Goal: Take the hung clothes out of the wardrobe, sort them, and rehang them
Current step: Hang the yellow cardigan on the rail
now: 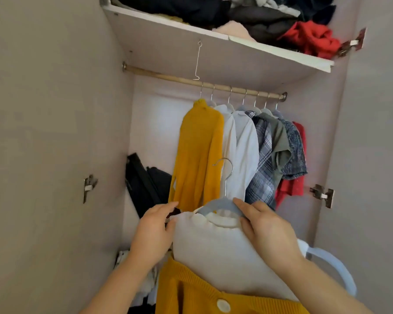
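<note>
I hold a white garment (pixel 216 252) on a pale blue hanger (pixel 218 203) with a metal hook, low in front of the open wardrobe. My left hand (pixel 153 232) grips the garment's left shoulder. My right hand (pixel 267 227) holds the hanger's right arm and the collar. Several clothes hang on the wooden rail (pixel 204 83): a mustard sweater (pixel 199 152), white shirts (pixel 241 150), a plaid shirt (pixel 262 159), a grey-green top (pixel 279 141), a blue patterned top (pixel 294 148) and a red one (pixel 290 186). A mustard cardigan (pixel 204 293) with a white button lies under the white garment.
A top shelf (pixel 213 35) carries piled dark, pink and red clothes. Black items (pixel 143 180) lean at the wardrobe's lower left. A wire hook (pixel 197 62) dangles under the shelf. A second pale hanger (pixel 334 270) juts out at lower right. Door hinges (pixel 322 194) flank both sides.
</note>
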Motion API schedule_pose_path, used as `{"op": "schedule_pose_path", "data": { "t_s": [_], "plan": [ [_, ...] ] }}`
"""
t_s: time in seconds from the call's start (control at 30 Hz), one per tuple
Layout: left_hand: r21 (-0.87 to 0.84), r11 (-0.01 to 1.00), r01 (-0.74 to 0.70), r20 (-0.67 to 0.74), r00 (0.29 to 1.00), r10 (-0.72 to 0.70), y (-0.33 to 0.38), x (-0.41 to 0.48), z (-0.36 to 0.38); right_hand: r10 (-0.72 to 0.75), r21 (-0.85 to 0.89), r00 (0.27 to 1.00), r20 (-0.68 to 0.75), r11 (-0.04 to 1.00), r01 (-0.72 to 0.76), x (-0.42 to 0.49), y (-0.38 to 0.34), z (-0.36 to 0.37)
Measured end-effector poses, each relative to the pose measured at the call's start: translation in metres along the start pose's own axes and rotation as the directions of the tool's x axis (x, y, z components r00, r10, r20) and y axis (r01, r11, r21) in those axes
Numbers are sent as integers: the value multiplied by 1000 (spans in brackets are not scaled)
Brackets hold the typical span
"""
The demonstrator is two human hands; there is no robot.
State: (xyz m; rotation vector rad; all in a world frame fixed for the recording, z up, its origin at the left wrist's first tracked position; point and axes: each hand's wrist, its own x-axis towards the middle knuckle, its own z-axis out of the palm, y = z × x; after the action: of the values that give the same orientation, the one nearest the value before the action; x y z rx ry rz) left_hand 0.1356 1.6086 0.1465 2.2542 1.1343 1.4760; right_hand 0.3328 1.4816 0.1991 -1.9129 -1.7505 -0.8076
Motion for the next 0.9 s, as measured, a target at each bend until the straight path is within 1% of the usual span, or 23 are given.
{"op": "schedule_pose_path", "data": {
  "t_s": [0.13, 0.3, 0.43, 0.57, 0.73, 0.9],
  "plan": [
    [107, 994, 25, -94, 995, -15, -14, 50, 1, -95, 14, 995, -12, 995, 95, 77, 6, 27],
    [176, 984, -3, -178, 983, 35, -36, 113, -3, -108, 42, 993, -51, 993, 110, 176, 7, 53],
    [163, 986, -45, -243, 966, 85, -59, 172, -2, -73, 50, 993, -96, 996, 78, 260, 3, 66],
    [148, 985, -87, -294, 947, 128, -86, 233, -2, -41, 42, 994, -105, 998, 46, 344, -6, 73],
    [112, 986, -120, -323, 934, 151, -117, 300, -3, -23, 11, 970, -243, 1000, 26, 421, -14, 79],
    [140, 978, -153, -340, 921, 193, -134, 342, 2, 46, 38, 982, -181, 998, -40, 484, -12, 80]
  ]
}}
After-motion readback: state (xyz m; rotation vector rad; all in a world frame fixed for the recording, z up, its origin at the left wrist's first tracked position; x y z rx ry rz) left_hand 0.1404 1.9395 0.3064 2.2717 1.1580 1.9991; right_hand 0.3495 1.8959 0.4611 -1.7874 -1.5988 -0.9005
